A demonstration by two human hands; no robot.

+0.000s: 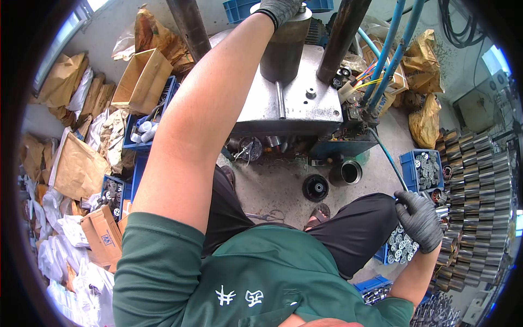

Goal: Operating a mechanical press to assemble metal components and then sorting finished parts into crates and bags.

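My left hand (pixel 279 11), in a dark grey knit glove, reaches far forward to the top of a thick metal cylinder (pixel 281 60). The frame's upper edge cuts off most of its fingers, so their grip does not show. Below the cylinder a thin steel rod (pixel 280 101) extends along the machine's silver metal plate (pixel 250 103). A small round metal piece (pixel 310 93) sits on that plate, to the right. Beside my right knee, my right hand (pixel 420 222), gloved alike, has its fingers curled at the end of a thin teal rod (pixel 388 155) coming from the machine.
Two dark steel columns (pixel 342 41) flank the cylinder. On the floor are a black round part (pixel 315 188) and a metal sleeve (pixel 346 173). Blue bins (pixel 406 166) of parts and stacked metal cylinders (pixel 479 201) stand right; cartons (pixel 103 234) and bags crowd the left.
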